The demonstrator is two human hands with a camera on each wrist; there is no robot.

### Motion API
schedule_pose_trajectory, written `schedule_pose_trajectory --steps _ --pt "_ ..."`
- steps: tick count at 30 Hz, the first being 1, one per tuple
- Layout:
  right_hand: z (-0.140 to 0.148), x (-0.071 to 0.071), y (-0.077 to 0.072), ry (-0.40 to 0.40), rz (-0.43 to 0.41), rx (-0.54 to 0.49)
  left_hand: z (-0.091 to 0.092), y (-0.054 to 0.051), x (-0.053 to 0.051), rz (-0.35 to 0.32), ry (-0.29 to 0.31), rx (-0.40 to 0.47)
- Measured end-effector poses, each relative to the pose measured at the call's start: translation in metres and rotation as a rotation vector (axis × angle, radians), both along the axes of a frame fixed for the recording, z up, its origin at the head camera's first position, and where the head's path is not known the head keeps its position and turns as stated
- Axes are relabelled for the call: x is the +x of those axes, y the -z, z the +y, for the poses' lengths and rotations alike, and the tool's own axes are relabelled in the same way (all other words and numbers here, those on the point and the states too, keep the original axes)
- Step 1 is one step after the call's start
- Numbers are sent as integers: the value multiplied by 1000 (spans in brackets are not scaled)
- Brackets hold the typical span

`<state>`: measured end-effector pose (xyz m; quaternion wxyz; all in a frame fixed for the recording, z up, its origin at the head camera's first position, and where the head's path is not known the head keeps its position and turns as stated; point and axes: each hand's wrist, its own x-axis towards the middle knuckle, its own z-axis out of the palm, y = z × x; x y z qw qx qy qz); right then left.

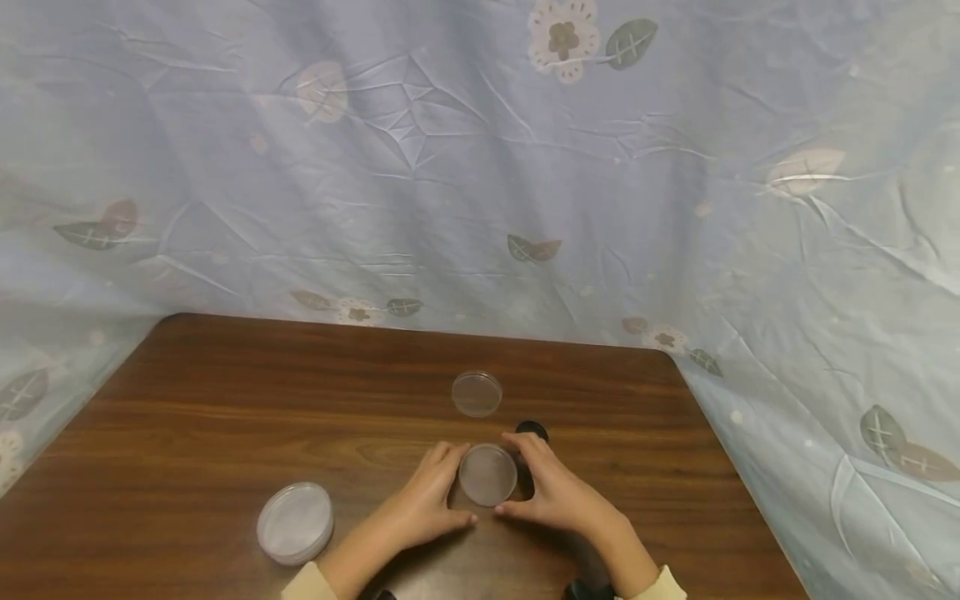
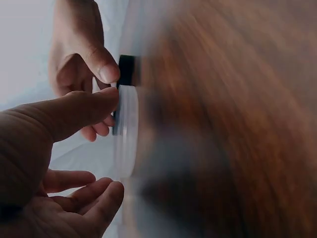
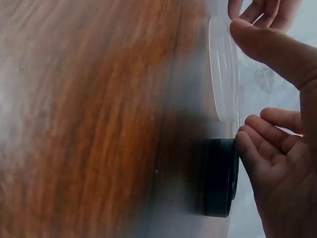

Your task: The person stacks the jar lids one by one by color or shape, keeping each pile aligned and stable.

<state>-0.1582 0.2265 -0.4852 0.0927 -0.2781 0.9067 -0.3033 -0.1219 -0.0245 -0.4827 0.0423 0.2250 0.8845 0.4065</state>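
Observation:
A clear, shallow round dish with a low rim, like a petri dish [image 1: 488, 475], lies flat on the wooden table between both hands. To its left is my left hand [image 1: 429, 498], thumb and fingers spread, fingertips near the rim. On the other side my right hand [image 1: 555, 487] has a similar spread, its thumb tip close to the rim. Whether any fingertip touches the dish I cannot tell. Close by the right fingers stands a black round object [image 3: 220, 177], partly hidden behind that hand in the head view.
A second clear dish [image 1: 477, 393] lies farther back on the table [image 1: 225, 400]. At the front left sits a stack of clear dishes [image 1: 296, 523]. Patterned fabric [image 1: 420, 208] hangs behind and along the table's sides.

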Motion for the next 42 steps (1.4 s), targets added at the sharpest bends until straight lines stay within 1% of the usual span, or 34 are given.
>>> schedule_pose_trajectory --steps 3,6,10,14,19,27,33,38,42 --pt "-2 -2 0 -5 -10 16 3 5 -5 -2 -18 -12" --pt "-4 -4 0 -17 -12 34 5 9 -10 11 -26 -31" --pt "-8 -7 -1 -34 7 70 9 14 -16 38 -21 -57" --pt "-12 -9 -2 -50 19 103 12 15 -21 45 -5 -83" --pt "-15 -10 -4 -61 -2 137 14 15 -24 42 0 -107" --pt "-19 -14 -10 -85 -4 190 13 14 -28 31 -5 -91" --pt "-19 -18 -11 -85 -23 203 13 14 -30 40 -1 -90" --pt "-19 -20 -10 -93 -9 195 14 14 -31 32 7 -112" --pt "-18 -19 -8 -86 3 183 15 14 -32 28 7 -102"
